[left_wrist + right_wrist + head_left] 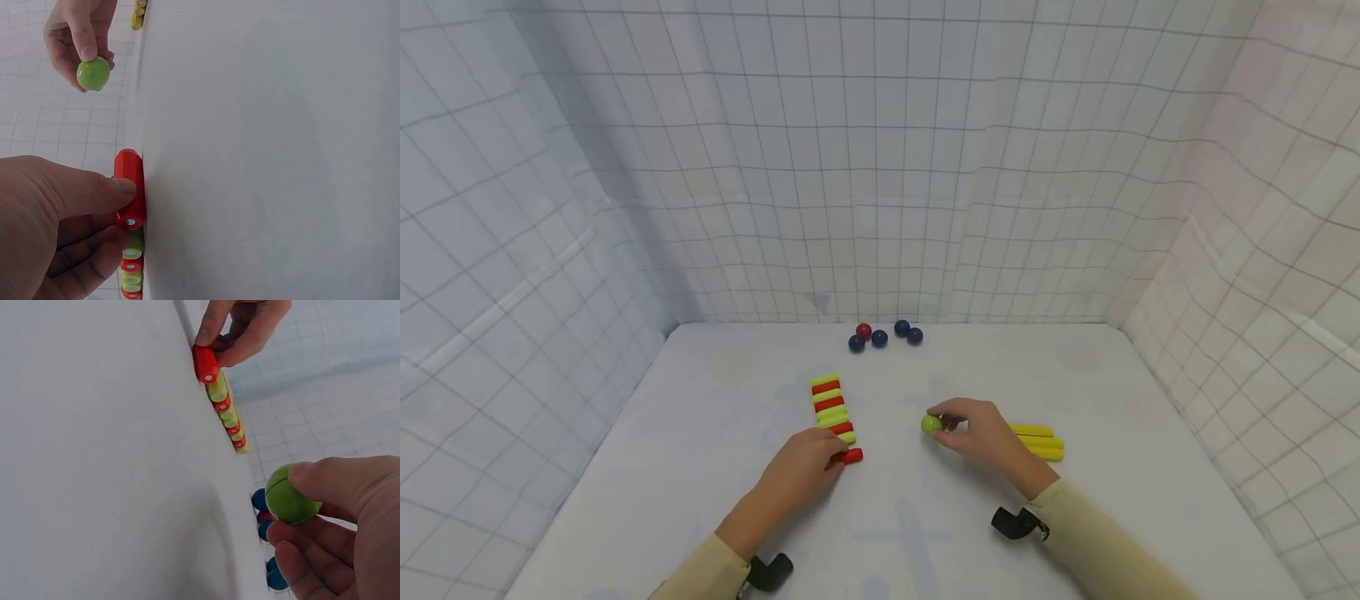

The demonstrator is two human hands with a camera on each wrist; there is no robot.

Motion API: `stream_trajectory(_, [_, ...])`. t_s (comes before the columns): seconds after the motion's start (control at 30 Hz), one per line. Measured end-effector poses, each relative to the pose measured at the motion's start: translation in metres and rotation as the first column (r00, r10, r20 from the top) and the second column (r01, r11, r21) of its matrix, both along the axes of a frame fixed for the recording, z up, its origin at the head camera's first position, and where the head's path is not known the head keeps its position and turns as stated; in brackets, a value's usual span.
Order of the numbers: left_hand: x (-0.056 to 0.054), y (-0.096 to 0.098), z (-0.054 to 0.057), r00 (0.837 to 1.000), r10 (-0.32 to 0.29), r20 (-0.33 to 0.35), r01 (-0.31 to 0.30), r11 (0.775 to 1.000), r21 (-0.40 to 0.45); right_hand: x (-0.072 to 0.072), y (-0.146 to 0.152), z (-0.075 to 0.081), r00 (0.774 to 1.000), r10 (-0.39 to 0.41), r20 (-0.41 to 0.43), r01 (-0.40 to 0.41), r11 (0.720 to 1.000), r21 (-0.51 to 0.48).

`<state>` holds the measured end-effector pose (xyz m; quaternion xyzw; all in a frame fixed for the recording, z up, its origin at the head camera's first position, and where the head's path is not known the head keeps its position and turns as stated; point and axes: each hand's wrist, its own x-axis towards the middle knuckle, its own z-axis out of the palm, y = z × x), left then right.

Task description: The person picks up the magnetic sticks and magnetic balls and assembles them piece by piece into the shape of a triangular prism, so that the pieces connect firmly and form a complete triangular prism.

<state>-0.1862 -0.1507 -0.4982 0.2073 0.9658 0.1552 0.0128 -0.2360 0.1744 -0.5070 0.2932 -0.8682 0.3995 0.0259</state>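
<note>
Between thumb and fingers, my left hand (801, 468) pinches a red stick (129, 164) with a pale dot on its end, low at the table surface. This stick lies at the near end of a row of short red and lime-green sticks (830, 403) laid side by side. My right hand (981, 429) holds a shiny green ball (289, 499) by thumb and fingertips, with a seam line showing on the ball. In the head view that ball appears to the right of the row. Longer yellow sticks (1037, 442) lie beside the right hand, partly hidden by it.
Toward the back edge of the white table (715, 417) sit several dark blue balls (879, 337) and one red ball (864, 331). White gridded cloth (895, 167) stands behind the table and along both sides. A black wrist device (1018, 523) is on the right sleeve.
</note>
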Motion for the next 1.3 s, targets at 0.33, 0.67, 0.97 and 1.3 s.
stream_trajectory(0.33, [-0.003,0.001,-0.003,0.997,-0.022,-0.080,0.024,0.999,0.024,0.003,-0.002,-0.025,0.991,-0.055,0.124,0.056,0.998,-0.002])
stream_trajectory(0.67, [-0.009,0.006,0.007,0.993,-0.047,-0.110,0.057,0.994,0.093,-0.002,-0.002,-0.035,0.995,-0.024,0.099,0.027,0.999,-0.028])
stream_trajectory(0.97, [-0.026,0.027,0.014,0.989,-0.091,-0.117,0.103,0.989,0.101,-0.004,-0.004,-0.038,0.995,-0.020,0.100,0.023,0.999,-0.029])
stream_trajectory(1.3, [-0.047,0.051,0.010,0.987,-0.153,-0.054,0.156,0.987,0.043,-0.004,-0.003,-0.040,0.996,-0.032,0.087,0.035,0.999,-0.024])
